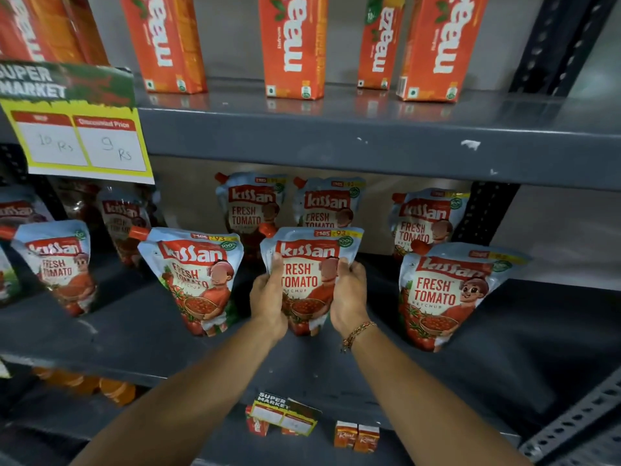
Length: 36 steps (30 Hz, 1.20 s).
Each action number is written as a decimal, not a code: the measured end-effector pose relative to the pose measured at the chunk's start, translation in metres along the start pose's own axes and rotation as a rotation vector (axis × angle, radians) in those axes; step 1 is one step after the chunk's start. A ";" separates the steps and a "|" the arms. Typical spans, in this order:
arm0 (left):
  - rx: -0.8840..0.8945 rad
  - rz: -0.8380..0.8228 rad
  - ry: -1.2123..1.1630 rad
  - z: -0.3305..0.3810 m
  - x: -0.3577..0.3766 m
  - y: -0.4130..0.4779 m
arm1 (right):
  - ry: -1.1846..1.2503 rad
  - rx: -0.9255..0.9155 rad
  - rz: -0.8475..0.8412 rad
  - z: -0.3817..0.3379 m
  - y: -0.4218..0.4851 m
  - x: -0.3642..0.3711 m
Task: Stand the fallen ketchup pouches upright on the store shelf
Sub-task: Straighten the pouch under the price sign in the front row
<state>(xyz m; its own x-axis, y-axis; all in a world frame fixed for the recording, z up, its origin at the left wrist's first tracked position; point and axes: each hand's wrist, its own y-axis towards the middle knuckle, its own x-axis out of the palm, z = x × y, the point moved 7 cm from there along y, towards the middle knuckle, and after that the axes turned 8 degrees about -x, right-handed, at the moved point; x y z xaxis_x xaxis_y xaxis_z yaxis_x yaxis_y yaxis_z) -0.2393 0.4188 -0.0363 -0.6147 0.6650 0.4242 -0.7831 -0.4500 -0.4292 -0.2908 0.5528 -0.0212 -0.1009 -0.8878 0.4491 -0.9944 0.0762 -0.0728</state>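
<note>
Currently: middle ketchup pouch (311, 280), upright near the shelf (134, 334) front edge; my left hand (268, 297) and right hand (349, 297) clasp its sides, steadying the soft base against tipping.

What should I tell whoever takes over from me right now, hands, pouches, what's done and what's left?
Left hand and right hand both grip the centre ketchup pouch by its sides, holding it upright at the front of the middle shelf.
Front row: the pouch to its left and the pouch to its right stand upright, leaning a little. Another stands at far left.
Back row: three more pouches stand upright behind.
Done: every pouch in view is upright.
Left: let go of the centre pouch and see that it stays up. No fallen pouch shows here; check beyond this view.
</note>
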 end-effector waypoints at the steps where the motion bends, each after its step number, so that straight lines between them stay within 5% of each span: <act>1: -0.016 -0.009 0.004 -0.001 0.003 -0.002 | 0.005 0.001 0.012 -0.002 0.002 -0.003; 21: -0.020 -0.037 0.094 -0.020 0.018 -0.018 | -0.095 -0.058 0.007 -0.012 0.008 -0.033; 25: 0.025 0.135 0.113 -0.018 -0.008 -0.023 | -0.496 -0.050 0.271 -0.002 -0.014 -0.056; 27: 0.023 0.406 0.022 -0.014 -0.040 -0.025 | -0.478 -0.080 0.311 0.005 -0.036 -0.053; 29: 0.058 0.698 -0.073 -0.006 -0.078 -0.033 | -0.394 -0.044 0.184 0.024 -0.055 -0.033; 31: 0.079 0.813 -0.075 0.004 -0.104 -0.033 | -0.292 -0.024 0.024 0.041 -0.066 -0.004; 36: 0.161 0.776 0.081 0.057 -0.158 -0.001 | -0.306 -0.053 -0.232 0.056 -0.073 0.091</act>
<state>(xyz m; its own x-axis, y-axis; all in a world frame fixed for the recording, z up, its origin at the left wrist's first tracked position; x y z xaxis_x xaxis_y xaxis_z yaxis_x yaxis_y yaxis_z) -0.1467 0.2802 -0.0571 -0.9862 0.1650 -0.0101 -0.1424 -0.8791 -0.4550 -0.2257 0.4407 -0.0252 0.1328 -0.9780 0.1610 -0.9908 -0.1264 0.0493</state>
